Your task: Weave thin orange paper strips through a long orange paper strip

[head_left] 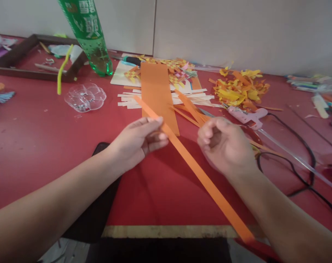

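Observation:
A long, narrow orange paper strip (pixel 198 171) is pinched between the thumb and fingers of my left hand (pixel 141 140). It slants from above that hand down to the right, past the table's front edge. My right hand (pixel 223 146) is loosely curled to the right of the strip, with nothing visible in it. Beyond my left hand lies a wide orange paper sheet (pixel 156 84). Several loose orange strips (pixel 189 104) lie just behind my right hand. What looks like a scissor blade (pixel 205 112) shows there, partly hidden.
A pink glue gun (pixel 248 116) with a black cord (pixel 309 157) lies right. Behind are yellow-orange paper scraps (pixel 241 89) and pale strips (pixel 130 100). A green bottle (pixel 90 36), clear flower-shaped dish (pixel 86 96) and dark tray (pixel 39 74) stand left. A black object (pixel 89 215) lies under my left forearm.

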{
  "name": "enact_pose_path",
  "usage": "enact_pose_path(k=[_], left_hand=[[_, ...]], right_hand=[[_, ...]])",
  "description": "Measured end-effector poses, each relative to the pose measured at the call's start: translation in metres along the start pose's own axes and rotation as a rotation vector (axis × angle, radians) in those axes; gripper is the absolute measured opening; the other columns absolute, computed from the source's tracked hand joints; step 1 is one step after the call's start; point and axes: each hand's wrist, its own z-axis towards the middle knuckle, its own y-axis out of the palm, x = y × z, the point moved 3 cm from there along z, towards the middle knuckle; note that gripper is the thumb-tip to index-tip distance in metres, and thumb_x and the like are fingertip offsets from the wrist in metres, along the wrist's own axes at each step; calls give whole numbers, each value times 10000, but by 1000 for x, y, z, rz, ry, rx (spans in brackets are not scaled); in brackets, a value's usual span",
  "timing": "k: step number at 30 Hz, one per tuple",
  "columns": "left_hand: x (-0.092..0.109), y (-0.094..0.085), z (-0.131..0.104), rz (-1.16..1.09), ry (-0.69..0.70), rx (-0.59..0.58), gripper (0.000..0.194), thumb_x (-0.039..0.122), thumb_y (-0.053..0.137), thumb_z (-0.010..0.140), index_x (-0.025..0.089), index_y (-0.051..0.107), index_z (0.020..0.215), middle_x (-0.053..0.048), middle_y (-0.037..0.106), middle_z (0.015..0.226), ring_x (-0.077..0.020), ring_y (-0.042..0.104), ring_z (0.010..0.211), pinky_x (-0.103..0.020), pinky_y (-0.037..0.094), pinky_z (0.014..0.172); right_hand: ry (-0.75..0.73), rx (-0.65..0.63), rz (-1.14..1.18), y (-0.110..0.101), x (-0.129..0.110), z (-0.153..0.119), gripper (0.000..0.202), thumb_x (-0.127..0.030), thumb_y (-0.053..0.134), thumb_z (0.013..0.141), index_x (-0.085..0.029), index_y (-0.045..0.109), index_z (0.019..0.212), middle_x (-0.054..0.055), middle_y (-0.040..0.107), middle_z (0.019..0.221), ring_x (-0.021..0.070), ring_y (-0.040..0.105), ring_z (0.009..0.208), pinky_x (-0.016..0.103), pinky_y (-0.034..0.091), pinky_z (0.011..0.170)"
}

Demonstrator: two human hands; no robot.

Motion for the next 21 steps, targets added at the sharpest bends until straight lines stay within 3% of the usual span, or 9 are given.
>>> enact_pose_path(k=[2, 4, 7, 10, 17, 21], left_hand=[[-9, 3, -5, 141, -163, -85, 141, 193, 717, 845, 151, 604, 772, -7, 693, 622, -94, 691, 564, -185, 603, 609], [-14, 5, -8, 215, -228, -151, 154, 194, 760, 809, 146, 614, 793, -32, 729, 671, -116, 722, 610, -194, 607, 623], [-15, 6, -10, 246, -220, -242, 194, 207, 790, 779, 145, 608, 754, -20, 723, 667, -112, 725, 641, -196, 606, 661], [-14, 8, -10, 278, -187, -278, 192, 225, 795, 775, 147, 619, 766, 12, 688, 651, -83, 691, 618, -194, 601, 667], [-5, 5, -6, 192, 61, -133, 202, 252, 807, 751, 171, 623, 769, 50, 632, 706, -56, 633, 614, -184, 576, 672], [-2, 1, -1, 122, 140, -79, 176, 252, 784, 769, 177, 624, 773, 44, 652, 787, -61, 643, 663, -197, 580, 700]], right_hand=[[49, -106, -80, 4, 8, -4, 221, -395, 651, 842, -196, 633, 750, -4, 531, 652, 114, 472, 528, 254, 350, 454], [74, -241, -213, 10, 12, -9, 257, -442, 682, 839, -187, 666, 807, 0, 580, 665, 113, 497, 539, 254, 378, 477], [13, -377, -390, 18, 10, -17, 246, -402, 734, 813, -183, 651, 739, -12, 579, 641, 102, 475, 551, 247, 378, 505], [-41, -410, -438, 22, 7, -20, 215, -331, 711, 835, -182, 628, 704, -21, 556, 623, 95, 440, 545, 244, 350, 498], [-57, -491, -436, 13, 6, -21, 225, -233, 630, 835, -196, 517, 644, -40, 462, 585, 92, 368, 511, 253, 280, 474], [-23, -501, -404, 9, 5, -20, 256, -213, 573, 819, -207, 433, 605, -15, 488, 618, 127, 431, 576, 288, 292, 534]])
